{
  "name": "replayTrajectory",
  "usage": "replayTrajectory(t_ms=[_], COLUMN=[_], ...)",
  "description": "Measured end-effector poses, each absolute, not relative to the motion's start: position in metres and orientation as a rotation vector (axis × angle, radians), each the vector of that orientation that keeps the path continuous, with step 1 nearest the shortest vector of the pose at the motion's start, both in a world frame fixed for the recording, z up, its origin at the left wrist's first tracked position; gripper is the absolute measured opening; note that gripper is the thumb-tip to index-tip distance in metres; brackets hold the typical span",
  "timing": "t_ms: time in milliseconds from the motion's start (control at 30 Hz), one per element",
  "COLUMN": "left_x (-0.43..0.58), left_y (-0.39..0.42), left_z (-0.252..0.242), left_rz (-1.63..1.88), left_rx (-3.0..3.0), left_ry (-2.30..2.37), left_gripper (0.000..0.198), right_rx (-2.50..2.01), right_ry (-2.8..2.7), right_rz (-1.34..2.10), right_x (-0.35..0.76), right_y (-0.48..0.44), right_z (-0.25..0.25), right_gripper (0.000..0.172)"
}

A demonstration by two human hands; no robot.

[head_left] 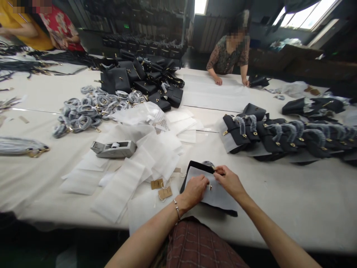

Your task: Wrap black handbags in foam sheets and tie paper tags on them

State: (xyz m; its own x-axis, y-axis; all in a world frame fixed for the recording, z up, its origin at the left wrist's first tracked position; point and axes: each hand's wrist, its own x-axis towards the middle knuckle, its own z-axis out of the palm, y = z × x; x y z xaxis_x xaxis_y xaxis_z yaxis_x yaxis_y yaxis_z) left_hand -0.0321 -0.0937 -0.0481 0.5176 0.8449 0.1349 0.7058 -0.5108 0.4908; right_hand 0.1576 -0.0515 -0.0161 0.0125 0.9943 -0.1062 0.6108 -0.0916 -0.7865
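Note:
In front of me on the table lies a black handbag (232, 213), its front mostly covered by a white foam sheet (221, 198). A small gold clasp (211, 187) pokes through the sheet. My left hand (196, 189) rests on the sheet with fingers bent together beside the clasp; whatever lies under its fingertips is hidden. At the bag's upper edge, my right hand (229, 181) pinches gold hardware (214, 168) near the wrapped handle (207, 163). Brown paper tags (165, 192) on strings lie just left of the bag.
Loose foam sheets (119, 190) and a grey tape dispenser (117, 149) lie to the left. Behind them are wrapped straps (83, 109) and piled black bags (115, 80). A row of bags (292, 139) with wrapped handles stands right. A co-worker (230, 56) stands across the table.

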Motion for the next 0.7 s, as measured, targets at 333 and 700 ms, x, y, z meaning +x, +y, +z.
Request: replayTrajectory(t_ms=[333,700], left_x=[-0.031,-0.028], left_y=[-0.098,-0.093], left_z=[-0.069,-0.067], left_rz=[0.59,0.589], left_rx=[2.277,2.276], left_ry=[1.542,1.563], left_gripper=[0.054,0.063], right_rx=[-1.806,-1.701], right_ry=[-2.036,-2.096], right_rz=[0.252,-0.024], right_x=[0.183,0.183], right_y=[-0.123,-0.09], right_z=[-0.093,-0.057], right_gripper=[0.044,0.041])
